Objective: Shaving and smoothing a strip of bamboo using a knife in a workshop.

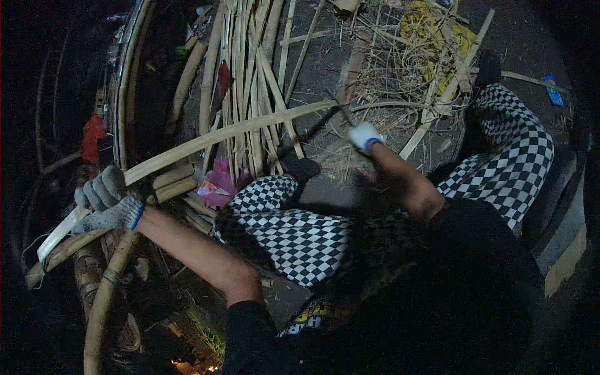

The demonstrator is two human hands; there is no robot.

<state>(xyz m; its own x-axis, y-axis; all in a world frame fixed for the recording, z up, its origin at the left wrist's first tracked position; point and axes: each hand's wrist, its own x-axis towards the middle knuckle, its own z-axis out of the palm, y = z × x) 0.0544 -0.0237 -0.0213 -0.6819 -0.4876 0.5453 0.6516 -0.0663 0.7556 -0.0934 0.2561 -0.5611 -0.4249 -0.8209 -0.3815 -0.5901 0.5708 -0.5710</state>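
My left hand (107, 201), in a grey knit glove with a blue cuff, is wrapped round a long pale bamboo strip (231, 132). A short end of the strip sticks out below the fist, and the long part slants up to the right. My right hand (364, 136), in a white glove with a blue cuff, is closed on a knife. The thin dark blade of the knife (340, 107) points up and left, at the strip's far end. Whether blade and strip touch, I cannot tell. The handle is hidden in the glove.
Many split bamboo strips (240, 81) lie beyond the held one. A heap of thin shavings (400, 78) with yellow plastic (420, 25) sits at the far right. Bamboo poles (112, 281) stand by my left arm. A pink plastic bag (219, 184) lies near my checkered trousers (300, 240).
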